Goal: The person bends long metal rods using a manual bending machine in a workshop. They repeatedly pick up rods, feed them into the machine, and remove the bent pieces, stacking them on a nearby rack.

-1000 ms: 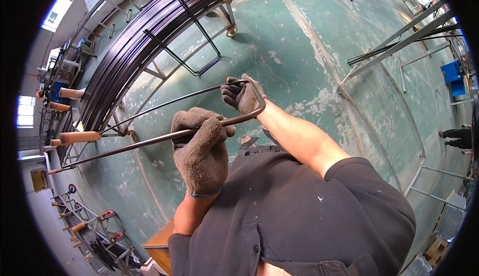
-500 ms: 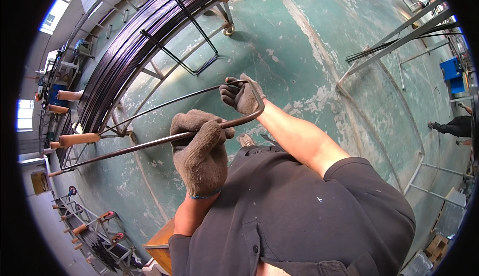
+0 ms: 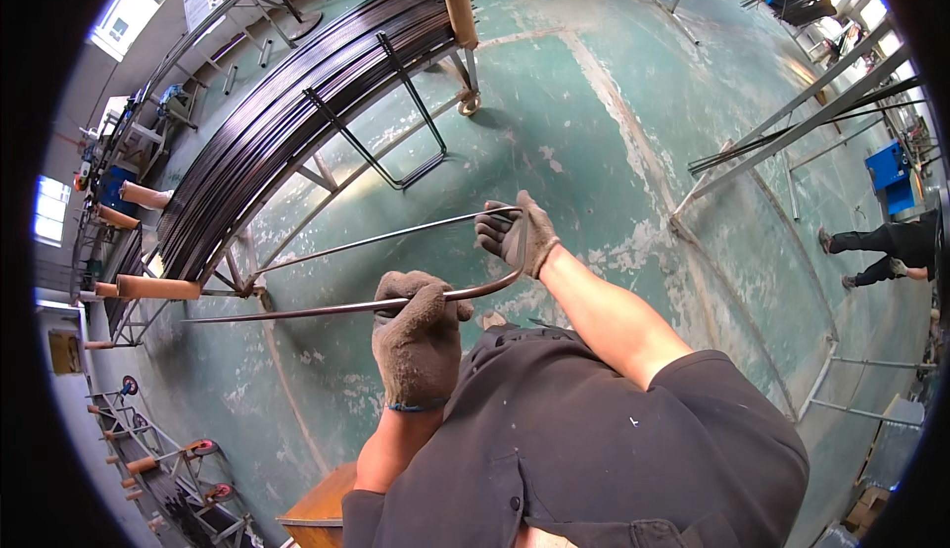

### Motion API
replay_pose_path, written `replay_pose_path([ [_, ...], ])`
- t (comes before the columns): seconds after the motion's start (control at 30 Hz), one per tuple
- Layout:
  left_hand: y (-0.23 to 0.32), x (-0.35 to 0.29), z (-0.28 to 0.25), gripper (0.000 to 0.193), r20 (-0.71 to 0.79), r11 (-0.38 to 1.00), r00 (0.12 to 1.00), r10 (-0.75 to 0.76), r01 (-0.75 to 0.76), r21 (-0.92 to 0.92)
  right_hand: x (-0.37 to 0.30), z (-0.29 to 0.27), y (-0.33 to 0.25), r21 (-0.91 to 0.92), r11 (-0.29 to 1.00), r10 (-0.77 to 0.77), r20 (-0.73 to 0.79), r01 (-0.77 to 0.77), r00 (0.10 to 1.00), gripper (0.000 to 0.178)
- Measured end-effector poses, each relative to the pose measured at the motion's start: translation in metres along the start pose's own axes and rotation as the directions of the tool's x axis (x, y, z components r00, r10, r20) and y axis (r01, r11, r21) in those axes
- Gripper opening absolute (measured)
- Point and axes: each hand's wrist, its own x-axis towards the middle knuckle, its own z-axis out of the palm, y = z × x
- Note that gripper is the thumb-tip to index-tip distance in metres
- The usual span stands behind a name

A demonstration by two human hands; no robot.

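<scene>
Both my hands wear brown knit gloves and hold one U-shaped metal rod (image 3: 297, 311), its two long legs pointing left. My left hand (image 3: 416, 335) is closed around the nearer leg, a little left of the rounded bend. At the bent end, my right hand (image 3: 520, 236) has its palm turned up and its fingers curled at the farther leg, with the rod against the palm. Beyond my hands, a similar dark U-shaped rod (image 3: 426, 170) hangs from the rack, its closed end toward me. Neither hand touches that one.
A metal rack (image 3: 319, 174) at far left carries a thick stack of dark rods (image 3: 297, 83) between brown padded posts (image 3: 158, 288). At right stands another metal frame (image 3: 772, 147) with thin rods. A person (image 3: 886, 251) is at the right edge. A wooden box (image 3: 315, 508) stands at lower left.
My hands and the rod have shifted right and lower in the view, and the rod's leg ends have drawn away from the left padded posts. The background has shifted slightly too.
</scene>
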Motion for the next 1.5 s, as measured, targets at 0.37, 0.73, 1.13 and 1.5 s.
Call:
replay_pose_path([
  [0.37,0.026,0.083,-0.121,0.019,-0.181,0.800,0.871,-0.456,0.312,-0.512,0.009,0.004,-0.017,-0.369,0.926,-0.193,-0.272,0.083,0.943,0.034],
  [0.73,0.066,0.203,-0.175,0.002,-0.290,0.751,0.716,-0.636,0.485,-0.448,0.019,0.062,-0.035,-0.526,0.850,-0.252,-0.441,-0.020,0.861,0.061],
  [1.13,0.090,0.341,-0.221,0.015,-0.492,0.702,0.563,-0.664,0.696,-0.152,0.170,0.135,-0.108,-0.615,0.659,0.046,-0.541,-0.433,0.840,0.062],
  [1.5,0.017,0.443,-0.323,0.021,-0.487,0.292,0.377,-0.788,0.925,0.244,0.160,0.155,-0.061,-0.401,0.811,-0.027,-0.752,-0.426,0.658,0.013],
])
